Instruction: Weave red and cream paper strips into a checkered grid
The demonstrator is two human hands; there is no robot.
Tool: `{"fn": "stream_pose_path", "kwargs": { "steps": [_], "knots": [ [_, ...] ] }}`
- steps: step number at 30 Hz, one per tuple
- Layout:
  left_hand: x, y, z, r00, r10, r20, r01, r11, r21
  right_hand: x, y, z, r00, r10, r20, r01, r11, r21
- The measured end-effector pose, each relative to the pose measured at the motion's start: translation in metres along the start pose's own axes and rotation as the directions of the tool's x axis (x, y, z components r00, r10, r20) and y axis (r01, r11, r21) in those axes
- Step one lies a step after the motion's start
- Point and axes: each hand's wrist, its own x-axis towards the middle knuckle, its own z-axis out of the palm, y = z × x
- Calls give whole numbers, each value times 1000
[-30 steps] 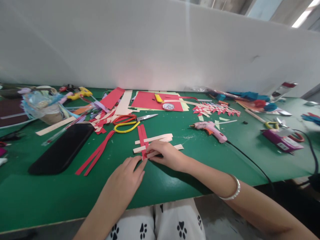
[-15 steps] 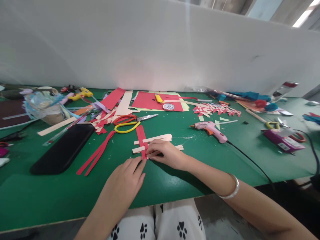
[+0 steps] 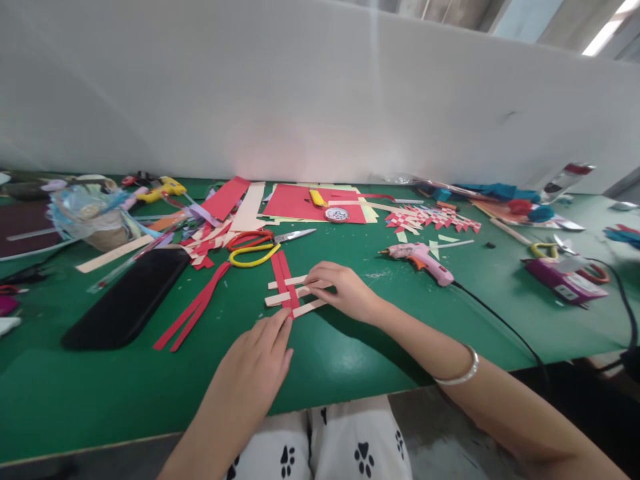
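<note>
Two red paper strips (image 3: 281, 277) lie crossed with cream paper strips (image 3: 280, 297) on the green table (image 3: 350, 347), forming a small weave. My left hand (image 3: 260, 370) lies flat, fingers stretched, its fingertips touching the near end of the red strips. My right hand (image 3: 345, 290) rests over the right part of the cream strips, fingers curled and pinching one of them. A silver bracelet (image 3: 457, 377) sits on my right wrist.
Red and yellow scissors (image 3: 255, 245) lie just beyond the weave. A pink glue gun (image 3: 425, 259) with a black cord is to the right. A black case (image 3: 127, 297) and loose red strips (image 3: 193, 307) lie left. Red paper sheets (image 3: 310, 201) and a woven piece (image 3: 433, 219) sit farther back.
My right hand has moved a little away from me, up along the cream strips, uncovering the lowest one. My left hand stays at the red strips' near end.
</note>
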Motion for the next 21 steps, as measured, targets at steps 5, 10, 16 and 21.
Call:
{"fn": "stream_pose_path", "kwargs": {
  "steps": [5,10,16,21],
  "knots": [
    [4,9,-6,997,-46,65,46,999,-10,3,6,0,988,32,152,-6,986,-167],
    [12,21,-10,983,-109,145,104,994,41,15,-5,-3,958,157,240,-96,964,-247],
    [10,25,-6,980,-146,135,139,988,61,27,-11,-7,897,307,317,-214,931,-295],
    [7,24,0,988,-140,58,137,988,66,32,-8,-8,873,337,352,-191,901,-390]
  ]
}}
